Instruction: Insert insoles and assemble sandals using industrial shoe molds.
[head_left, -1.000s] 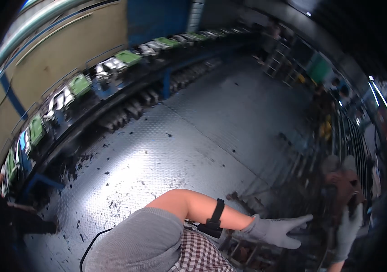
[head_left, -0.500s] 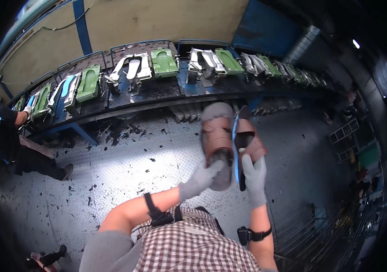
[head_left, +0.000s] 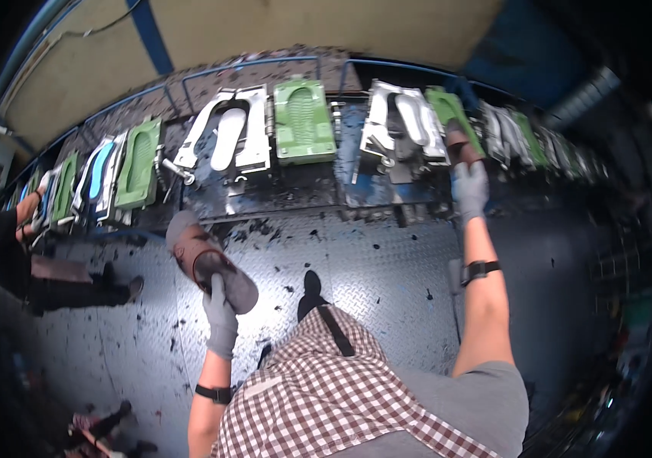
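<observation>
My gloved left hand (head_left: 222, 313) grips a brown sandal (head_left: 198, 248) by its dark heel end, out over the floor, toe pointing up and away to the left. Far off to the right, my gloved right hand (head_left: 471, 191) reaches to the bench and is closed on the other brown sandal (head_left: 463, 145). This second sandal overlaps the lower part of a green sole mold (head_left: 440, 99); whether it touches the mold I cannot tell. Just left of it stands an open silver metal mold (head_left: 379, 114) with a white foot-shaped form (head_left: 415, 122) in it.
A long dark bench (head_left: 280, 191) carries several silver and green molds in a row, such as a green mold (head_left: 303, 122) near the middle. At far left a co-worker (head_left: 5, 244) handles other molds. Dark scraps lie on the metal floor (head_left: 356, 267).
The two sandals, held close together before, are now far apart. My left hand has moved left with one; my right hand has stretched forward to the bench with the other. My view has shifted.
</observation>
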{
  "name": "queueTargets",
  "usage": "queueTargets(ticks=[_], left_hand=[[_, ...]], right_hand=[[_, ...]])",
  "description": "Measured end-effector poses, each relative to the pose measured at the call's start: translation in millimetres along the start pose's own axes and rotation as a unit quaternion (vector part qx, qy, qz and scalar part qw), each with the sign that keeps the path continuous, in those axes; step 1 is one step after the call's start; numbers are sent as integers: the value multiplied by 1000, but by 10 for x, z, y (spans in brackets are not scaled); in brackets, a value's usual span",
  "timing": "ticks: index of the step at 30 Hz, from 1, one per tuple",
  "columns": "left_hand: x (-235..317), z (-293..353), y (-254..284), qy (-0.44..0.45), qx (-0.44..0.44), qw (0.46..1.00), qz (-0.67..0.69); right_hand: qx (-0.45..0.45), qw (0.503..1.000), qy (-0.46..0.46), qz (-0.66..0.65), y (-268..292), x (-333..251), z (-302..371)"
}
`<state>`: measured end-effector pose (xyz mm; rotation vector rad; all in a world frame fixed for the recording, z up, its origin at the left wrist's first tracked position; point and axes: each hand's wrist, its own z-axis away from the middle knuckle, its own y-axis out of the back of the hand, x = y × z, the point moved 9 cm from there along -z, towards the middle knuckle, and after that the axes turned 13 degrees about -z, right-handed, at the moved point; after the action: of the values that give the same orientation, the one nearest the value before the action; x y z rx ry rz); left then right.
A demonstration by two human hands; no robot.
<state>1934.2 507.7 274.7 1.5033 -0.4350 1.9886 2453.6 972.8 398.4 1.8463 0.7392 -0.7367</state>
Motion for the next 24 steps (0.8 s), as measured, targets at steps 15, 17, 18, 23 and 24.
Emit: queueTargets(ticks=[15,17,18,23,24], left_hand=[[991,-1724,-1920,17,-4,996,-82],[1086,-1838,-2210,-254,-130,824,-490],[1256,-1945,-2330,-130,-175,964,-151],[1536,-2997,-1784,-267,8,872,-409],[1584,-3270,-1643,-251,58,859,-444]], right_hand=[[-556,633,-260,-471,-3192,-2273,1800],[-541,620,-359,-442,-3400,-2180,1801],[-468,651,-346,-487,-3478,-2074,1648],[-350,808,-211,-424,-3685,-1783,1086],[-349,791,-259,-431,-3705,-1877,1071]])
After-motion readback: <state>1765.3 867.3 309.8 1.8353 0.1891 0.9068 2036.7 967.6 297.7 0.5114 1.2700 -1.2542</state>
